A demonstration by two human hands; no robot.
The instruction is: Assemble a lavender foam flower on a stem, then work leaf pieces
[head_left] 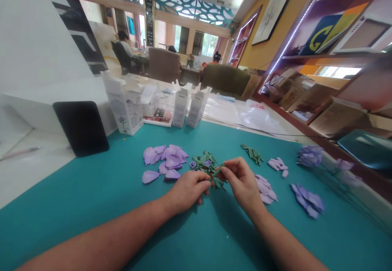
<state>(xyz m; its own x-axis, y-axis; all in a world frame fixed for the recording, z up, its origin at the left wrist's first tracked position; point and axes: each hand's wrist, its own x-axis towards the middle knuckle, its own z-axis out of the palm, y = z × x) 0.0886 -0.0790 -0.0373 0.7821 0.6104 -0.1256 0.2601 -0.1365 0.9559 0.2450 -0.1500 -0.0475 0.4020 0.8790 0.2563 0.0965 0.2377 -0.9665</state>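
Observation:
My left hand (pixel 191 189) and my right hand (pixel 240 181) meet over the middle of the teal mat. Between them is a short green stem piece (pixel 217 171); my right fingertips pinch its upper end. The fingers of my left hand are closed at the lower end, by a small red bit whose kind I cannot make out. Just behind them lies a pile of green plastic parts (pixel 203 160) with small purple rings. Lilac petals (pixel 168 158) lie in a loose heap to the left. Pale petals (pixel 266 189) sit beside my right hand, partly hidden by it.
Green tubes (pixel 252 153), small pale pieces (pixel 278 165) and darker purple petals (pixel 308 199) lie on the right of the mat (pixel 122 222). Purple artificial flowers (pixel 310 156) lie at the right edge. White boxes (pixel 125 107) and a black tablet (pixel 81 128) stand at the back left.

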